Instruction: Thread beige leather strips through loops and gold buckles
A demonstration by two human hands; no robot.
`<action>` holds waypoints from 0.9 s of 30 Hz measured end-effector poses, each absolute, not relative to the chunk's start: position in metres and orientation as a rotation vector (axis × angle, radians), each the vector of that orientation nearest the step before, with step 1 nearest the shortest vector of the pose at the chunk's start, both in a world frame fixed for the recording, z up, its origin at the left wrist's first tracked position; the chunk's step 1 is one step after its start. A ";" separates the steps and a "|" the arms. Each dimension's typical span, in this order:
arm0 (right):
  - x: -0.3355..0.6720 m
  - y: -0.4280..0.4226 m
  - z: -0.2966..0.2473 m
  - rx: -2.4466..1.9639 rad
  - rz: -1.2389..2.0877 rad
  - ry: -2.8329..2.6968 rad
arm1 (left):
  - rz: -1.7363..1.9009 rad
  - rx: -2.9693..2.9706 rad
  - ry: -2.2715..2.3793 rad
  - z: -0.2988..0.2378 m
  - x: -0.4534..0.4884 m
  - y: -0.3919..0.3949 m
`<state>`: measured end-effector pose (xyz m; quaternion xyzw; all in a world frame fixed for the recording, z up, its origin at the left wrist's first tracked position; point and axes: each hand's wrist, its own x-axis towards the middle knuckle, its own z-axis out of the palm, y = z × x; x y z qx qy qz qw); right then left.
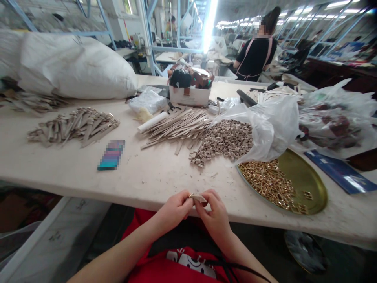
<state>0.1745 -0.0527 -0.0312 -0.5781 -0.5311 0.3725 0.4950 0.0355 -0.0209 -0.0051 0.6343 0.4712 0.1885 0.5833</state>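
At the table's front edge, my left hand [177, 205] and my right hand [214, 214] meet with fingers closed in pinches. Between them is a short beige strap [199, 198], gripped from both sides. A small shiny bit, perhaps a metal buckle, shows at my left fingertips; most of it is hidden. Beyond my hands lie a heap of small beige loops [226, 137] and a pile of loose beige strips [179, 125]. To the right, gold-coloured buckles [265, 181] fill part of an oval dish [313, 188]. Straps with metal buckles [79, 125] are piled at the left.
A phone-like, blurred-out object [112, 155] lies left of centre. A clear plastic bag [268, 125] overhangs the loops and dish. Farther back stand a white box [190, 96] of scraps and a large white sack [76, 65]. A blue packet [338, 171] lies right. Beyond, a person [256, 57] faces away.
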 end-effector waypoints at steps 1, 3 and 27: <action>0.176 -0.053 -0.030 -1.399 0.899 -1.313 | 0.437 1.525 1.106 -0.002 0.035 -0.023; 0.178 -0.052 -0.028 -1.366 1.072 -1.254 | 0.415 1.574 1.094 0.004 0.033 -0.025; 0.264 0.109 -0.066 -1.932 0.266 -1.806 | 0.452 1.411 1.166 -0.024 0.045 0.019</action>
